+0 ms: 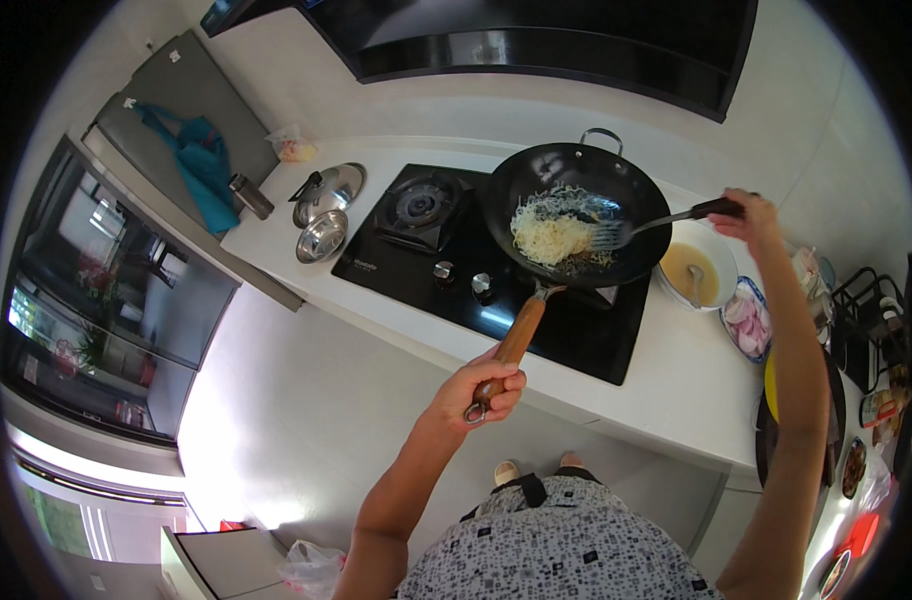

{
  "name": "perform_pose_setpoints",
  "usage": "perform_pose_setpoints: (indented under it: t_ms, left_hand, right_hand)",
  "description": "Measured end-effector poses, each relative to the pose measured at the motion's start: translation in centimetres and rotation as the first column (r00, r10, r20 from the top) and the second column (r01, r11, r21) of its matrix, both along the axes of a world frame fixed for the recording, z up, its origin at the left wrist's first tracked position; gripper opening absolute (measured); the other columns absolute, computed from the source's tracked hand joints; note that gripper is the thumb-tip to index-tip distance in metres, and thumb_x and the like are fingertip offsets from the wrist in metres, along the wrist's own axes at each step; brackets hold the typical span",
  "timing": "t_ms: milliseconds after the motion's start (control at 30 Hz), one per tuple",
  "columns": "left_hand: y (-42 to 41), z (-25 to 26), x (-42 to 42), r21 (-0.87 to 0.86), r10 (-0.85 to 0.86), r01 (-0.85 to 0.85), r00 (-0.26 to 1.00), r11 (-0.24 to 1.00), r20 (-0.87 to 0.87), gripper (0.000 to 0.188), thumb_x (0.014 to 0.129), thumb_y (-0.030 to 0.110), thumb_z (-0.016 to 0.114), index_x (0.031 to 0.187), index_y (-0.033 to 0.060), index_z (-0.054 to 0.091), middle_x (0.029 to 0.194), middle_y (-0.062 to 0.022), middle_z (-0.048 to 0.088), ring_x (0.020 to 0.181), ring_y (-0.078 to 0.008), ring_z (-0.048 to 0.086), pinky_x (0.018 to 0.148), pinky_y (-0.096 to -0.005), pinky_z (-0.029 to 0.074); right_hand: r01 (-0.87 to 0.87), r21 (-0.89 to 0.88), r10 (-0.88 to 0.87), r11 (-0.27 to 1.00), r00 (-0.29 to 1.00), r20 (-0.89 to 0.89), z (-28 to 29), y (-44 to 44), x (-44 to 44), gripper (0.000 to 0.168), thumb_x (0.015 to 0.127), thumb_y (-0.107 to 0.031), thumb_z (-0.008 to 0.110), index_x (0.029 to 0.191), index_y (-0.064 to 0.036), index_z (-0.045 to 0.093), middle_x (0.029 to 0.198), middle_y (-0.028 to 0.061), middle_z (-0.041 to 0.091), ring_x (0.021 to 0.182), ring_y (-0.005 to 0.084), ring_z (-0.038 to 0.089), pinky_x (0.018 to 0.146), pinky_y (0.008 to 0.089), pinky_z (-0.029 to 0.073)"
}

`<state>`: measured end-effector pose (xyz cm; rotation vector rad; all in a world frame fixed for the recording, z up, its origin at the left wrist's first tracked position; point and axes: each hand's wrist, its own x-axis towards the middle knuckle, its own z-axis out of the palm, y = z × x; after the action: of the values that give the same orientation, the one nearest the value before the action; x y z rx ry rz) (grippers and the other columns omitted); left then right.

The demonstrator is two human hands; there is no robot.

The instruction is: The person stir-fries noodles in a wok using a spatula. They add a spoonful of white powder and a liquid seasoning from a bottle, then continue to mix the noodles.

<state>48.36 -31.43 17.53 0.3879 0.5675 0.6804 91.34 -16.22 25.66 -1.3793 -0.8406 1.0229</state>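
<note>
My left hand [482, 390] is wrapped around the wooden handle [522, 330] of a black wok [636, 180]. The wok sits over the right-hand burner of a black glass gas hob [396, 264]. In my right hand [752, 217] is the dark handle of a slotted metal spatula [662, 220]. Its slotted blade is down in the wok, against the right side of a heap of pale, thin shreds or noodles [552, 232]. Just right of the wok stands a white bowl [726, 251] of yellowish-brown liquid, with a spoon [697, 283] in it.
A plate of pinkish-white slices [747, 319] lies near my right forearm. Left of the bare burner [424, 204] are a metal lid [334, 187], a metal bowl [322, 236] and a steel flask [251, 196]. The range hood [546, 49] overhangs the back. Racks and jars [868, 315] line the right.
</note>
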Motion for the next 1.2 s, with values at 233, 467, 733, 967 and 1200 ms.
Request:
perform_pose_setpoints:
  t_ms: [233, 467, 733, 967, 1200]
  left_hand:
    - [0.1, -0.2, 0.0, -0.007, -0.011, 0.011, 1.0, 1.0, 0.029, 0.043, 0.09, 0.011, 0.051, 0.129, 0.0164, 0.035, 0.076, -0.003, 0.047, 0.049, -0.0089, 0.043, 0.035, -0.0207, 0.032]
    - [0.1, -0.3, 0.0, -0.011, -0.008, 0.009, 0.999, 1.0, 0.045, 0.041, 0.09, 0.011, 0.05, 0.128, 0.0167, 0.036, 0.076, -0.0035, 0.047, 0.05, -0.0086, 0.044, 0.035, -0.0203, 0.034]
    - [0.1, 0.2, 0.1, -0.009, -0.021, 0.021, 0.999, 1.0, 0.042, 0.047, 0.089, 0.011, 0.051, 0.133, 0.0196, 0.034, 0.076, -0.0031, 0.047, 0.051, -0.0091, 0.044, 0.035, -0.0205, 0.033]
    - [0.0, 0.1, 0.1, -0.014, -0.018, 0.018, 0.999, 1.0, 0.044, 0.048, 0.089, 0.011, 0.051, 0.133, 0.0198, 0.033, 0.075, -0.0026, 0.048, 0.051, -0.0088, 0.045, 0.036, -0.0205, 0.034]
    - [0.0, 0.0, 0.2, -0.018, -0.01, 0.011, 0.999, 1.0, 0.043, 0.047, 0.089, 0.011, 0.051, 0.132, 0.0188, 0.033, 0.075, -0.0023, 0.048, 0.051, -0.0087, 0.045, 0.035, -0.0204, 0.034]
  right_hand:
    - [0.037, 0.008, -0.025, 0.999, 0.815, -0.579, -9.3, -0.1, -6.8, 0.026, 0.086, -0.012, 0.055, 0.102, 0.007, 0.048, 0.095, 0.0238, 0.059, 0.08, 0.0359, 0.067, 0.067, 0.0393, 0.06]
    - [0.155, 0.154, -0.064, 0.976, 0.878, -0.474, -6.7, -3.1, -3.9, 0.025, 0.086, -0.013, 0.058, 0.099, 0.008, 0.051, 0.094, 0.0234, 0.062, 0.077, 0.0323, 0.068, 0.069, 0.0364, 0.06]
    - [-0.076, 0.286, -0.005, 0.955, 0.961, 0.275, 2.9, -7.7, -4.3, 0.034, 0.083, -0.022, 0.066, 0.099, 0.008, 0.061, 0.086, 0.0155, 0.066, 0.069, 0.0228, 0.069, 0.061, 0.0255, 0.056]
    - [0.073, 0.174, -0.112, 0.982, 0.967, 0.229, 3.6, -2.1, -2.3, 0.023, 0.077, -0.011, 0.065, 0.088, 0.009, 0.06, 0.079, 0.0195, 0.065, 0.063, 0.0248, 0.068, 0.054, 0.0289, 0.057]
    - [0.149, 0.07, -0.11, 0.986, 0.914, -0.391, -4.8, 1.2, -5.6, 0.025, 0.082, -0.009, 0.063, 0.097, 0.009, 0.054, 0.09, 0.0254, 0.063, 0.072, 0.0335, 0.069, 0.058, 0.0339, 0.06]
